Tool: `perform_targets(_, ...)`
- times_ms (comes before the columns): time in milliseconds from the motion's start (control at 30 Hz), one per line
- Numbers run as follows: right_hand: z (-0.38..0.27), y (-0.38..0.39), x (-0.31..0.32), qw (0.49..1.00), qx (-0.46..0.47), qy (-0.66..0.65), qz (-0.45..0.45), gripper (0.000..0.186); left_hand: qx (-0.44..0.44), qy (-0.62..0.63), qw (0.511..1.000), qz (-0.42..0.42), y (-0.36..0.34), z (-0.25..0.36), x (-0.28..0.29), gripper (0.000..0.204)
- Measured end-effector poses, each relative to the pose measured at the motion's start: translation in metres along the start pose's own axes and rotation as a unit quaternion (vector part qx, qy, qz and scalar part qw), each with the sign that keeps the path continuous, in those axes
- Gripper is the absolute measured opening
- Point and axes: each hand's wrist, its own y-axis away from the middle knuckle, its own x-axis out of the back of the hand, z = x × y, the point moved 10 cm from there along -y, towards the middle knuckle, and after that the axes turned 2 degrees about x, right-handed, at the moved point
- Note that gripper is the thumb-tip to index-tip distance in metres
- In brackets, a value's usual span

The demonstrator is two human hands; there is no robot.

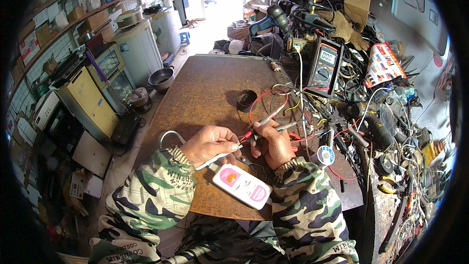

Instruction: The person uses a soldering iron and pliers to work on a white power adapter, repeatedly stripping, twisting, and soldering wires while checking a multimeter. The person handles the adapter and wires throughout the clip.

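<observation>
My left hand point(211, 144) pinches the stripped end of a white cable point(211, 161), with thin wire ends showing at its fingertips. That cable runs to a white power strip point(238, 186) with pink labels and an orange switch, lying on the table below my hands. Between the fingers of my right hand point(274, 144) are two test probes. The red probe point(247, 135) points at the wire ends; whether it touches them I cannot tell. The second, darker probe point(287, 125) is partly hidden by the hand. Their leads trail toward a multimeter point(323, 66) propped upright with its display lit.
On the brown tabletop point(205, 88) stands a small dark round container point(245, 100). A solder spool point(324, 156) sits right of my right hand, and small scissors point(254, 166) lie beside the power strip. Tangled wires and tools point(376, 127) crowd the right side. A wok point(161, 77) stands at left.
</observation>
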Motion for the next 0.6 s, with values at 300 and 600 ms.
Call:
perform_targets(300,0.0036,-0.0020,0.0012,1.000,-0.005,0.004,-0.013,0.013,-0.011,-0.025,1.000,-0.006,0.0001,-0.0004,0.0003,0.027)
perform_targets(600,-0.0002,0.0015,-0.0042,1.000,-0.005,0.010,0.000,0.017,-0.015,-0.028,0.999,-0.008,0.0009,0.0010,-0.0008,0.022)
